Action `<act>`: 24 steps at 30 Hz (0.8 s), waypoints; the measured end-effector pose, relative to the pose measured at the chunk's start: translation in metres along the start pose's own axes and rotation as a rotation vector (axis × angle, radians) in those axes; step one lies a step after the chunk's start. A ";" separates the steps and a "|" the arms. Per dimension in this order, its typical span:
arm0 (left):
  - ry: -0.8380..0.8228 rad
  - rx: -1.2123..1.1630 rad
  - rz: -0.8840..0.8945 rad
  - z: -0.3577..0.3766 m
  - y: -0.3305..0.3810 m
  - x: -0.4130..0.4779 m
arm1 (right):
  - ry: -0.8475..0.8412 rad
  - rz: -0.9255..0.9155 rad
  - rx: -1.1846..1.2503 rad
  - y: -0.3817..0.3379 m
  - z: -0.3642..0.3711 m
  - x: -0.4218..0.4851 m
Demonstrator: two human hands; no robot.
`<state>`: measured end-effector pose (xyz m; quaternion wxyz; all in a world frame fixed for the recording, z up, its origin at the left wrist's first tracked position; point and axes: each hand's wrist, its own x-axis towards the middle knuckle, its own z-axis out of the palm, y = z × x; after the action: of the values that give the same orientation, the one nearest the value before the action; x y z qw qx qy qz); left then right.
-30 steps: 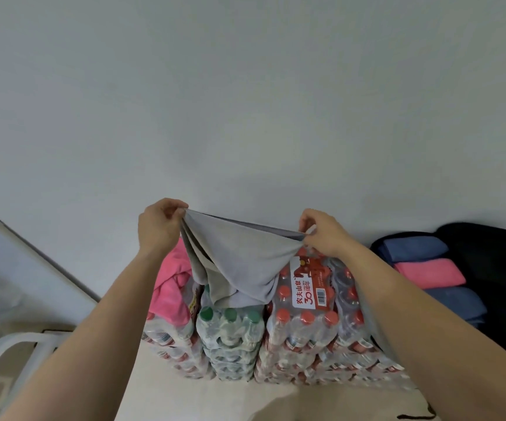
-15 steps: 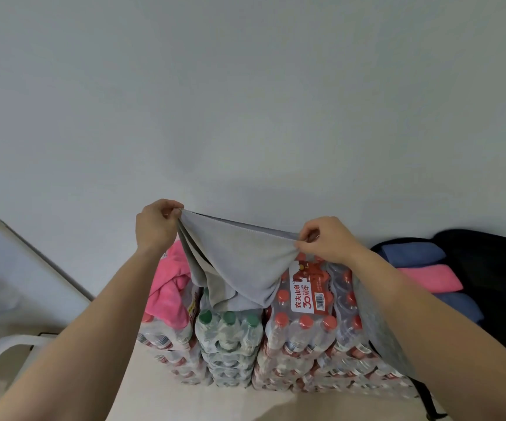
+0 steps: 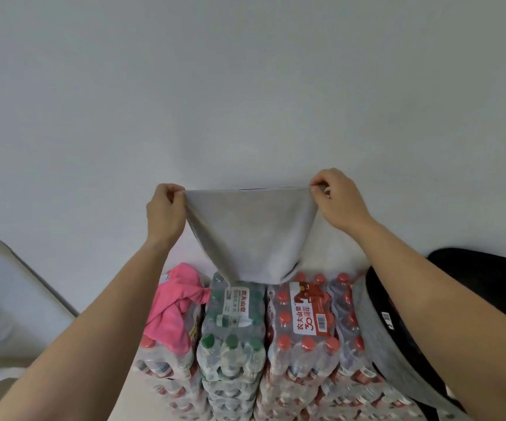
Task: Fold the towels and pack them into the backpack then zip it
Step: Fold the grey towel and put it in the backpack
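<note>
A grey towel point(image 3: 253, 235) hangs in the air in front of the white wall, stretched taut along its top edge. My left hand point(image 3: 164, 209) pinches its left corner and my right hand point(image 3: 338, 200) pinches its right corner. The towel's lower end just touches the stacked bottle packs. A crumpled pink towel point(image 3: 176, 305) lies on the packs at the left. The black backpack point(image 3: 488, 293) sits at the right, partly behind my right forearm; its grey lining point(image 3: 376, 332) shows beside the packs.
Shrink-wrapped packs of water bottles point(image 3: 303, 335) with red and green caps are stacked against the wall below my hands. A white chair point(image 3: 6, 278) stands at the left. The floor shows at the bottom.
Both hands have lifted the grey towel higher and pulled it apart, so it now hangs taut. The view has shifted, and the folded towels inside the backpack are out of sight.
</note>
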<state>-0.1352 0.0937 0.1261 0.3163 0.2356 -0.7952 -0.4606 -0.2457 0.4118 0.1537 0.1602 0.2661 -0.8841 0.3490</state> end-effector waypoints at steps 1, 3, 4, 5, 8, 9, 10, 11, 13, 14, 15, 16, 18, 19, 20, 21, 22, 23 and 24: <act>-0.004 -0.020 0.010 0.000 0.005 0.002 | 0.037 0.005 0.017 -0.005 -0.002 0.004; -0.018 -0.022 0.031 0.001 0.009 0.004 | 0.038 0.040 0.032 -0.013 -0.003 0.005; -0.024 -0.009 0.040 0.000 0.008 0.004 | 0.022 0.056 0.036 -0.014 -0.002 0.003; -0.030 0.010 0.048 0.000 0.006 0.004 | 0.008 0.070 0.042 -0.013 -0.001 0.001; -0.064 0.081 0.074 0.000 -0.004 0.002 | -0.021 0.115 0.077 -0.009 0.004 -0.010; -0.075 0.102 0.082 0.001 -0.008 0.001 | -0.024 0.130 0.086 -0.008 0.006 -0.014; -0.082 0.118 0.089 0.001 -0.011 0.000 | -0.025 0.144 0.094 -0.008 0.009 -0.017; -0.087 0.131 0.093 0.001 -0.014 -0.001 | -0.018 0.159 0.103 -0.008 0.011 -0.020; -0.105 0.146 0.091 0.002 -0.018 -0.003 | -0.009 0.196 0.114 -0.007 0.014 -0.023; -0.118 0.151 0.085 0.003 -0.021 -0.004 | -0.019 0.219 0.113 -0.006 0.017 -0.024; -0.132 0.157 0.074 0.004 -0.024 -0.005 | -0.042 0.242 0.104 -0.002 0.020 -0.025; -0.148 0.165 0.062 0.006 -0.027 -0.006 | -0.080 0.262 0.083 0.002 0.024 -0.027; -0.186 0.195 0.037 0.011 -0.037 -0.010 | -0.171 0.304 0.020 0.012 0.034 -0.032; -0.200 0.223 0.031 0.013 -0.043 -0.012 | -0.202 0.321 -0.032 0.017 0.039 -0.035; -0.211 0.256 0.028 0.015 -0.050 -0.013 | -0.220 0.331 -0.096 0.020 0.043 -0.039; -0.220 0.281 0.022 0.016 -0.056 -0.015 | -0.230 0.338 -0.143 0.022 0.046 -0.041; -0.229 0.288 0.013 0.017 -0.061 -0.017 | -0.236 0.342 -0.156 0.023 0.048 -0.044; -0.240 0.286 0.003 0.017 -0.066 -0.019 | -0.239 0.347 -0.135 0.024 0.050 -0.046; -0.248 0.285 -0.001 0.017 -0.070 -0.022 | -0.238 0.354 -0.095 0.025 0.052 -0.048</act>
<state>-0.1265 0.0856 0.0524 0.1791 0.2200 -0.8850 -0.3691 -0.2263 0.4078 0.0807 0.0036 0.1383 -0.9452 0.2959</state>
